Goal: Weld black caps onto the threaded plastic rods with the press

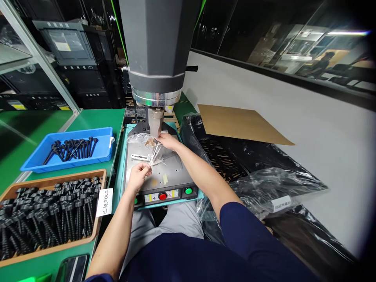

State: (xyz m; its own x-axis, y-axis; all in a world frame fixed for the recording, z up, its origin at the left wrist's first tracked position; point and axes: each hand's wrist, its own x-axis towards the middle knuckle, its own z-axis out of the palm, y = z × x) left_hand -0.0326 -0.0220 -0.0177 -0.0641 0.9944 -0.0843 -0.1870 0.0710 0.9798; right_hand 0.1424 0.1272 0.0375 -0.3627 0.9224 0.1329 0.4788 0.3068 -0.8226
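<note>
My left hand [138, 176] is closed in a pinch on the lower end of a bundle of thin whitish strips [155, 154], above the metal plate [173, 172] of a press machine. The strips slant up and to the right. My right hand [168, 141] is at their upper end, beside the machine's metal horn [155, 122]. Its fingers look drawn together, but the tips are partly hidden and what they hold cannot be made out. Clear plastic film [139, 138] and a small brown piece [150, 142] lie by the horn, left of my right hand.
At the left are a blue tray [101, 154] of black bolt-like parts and a tan tray [96, 231] packed with more. A phone [72, 268] lies nearby. Red [162, 196] and green buttons [188, 190] front the machine. Cardboard [243, 123] and plastic-wrapped parts [221, 158] stand right.
</note>
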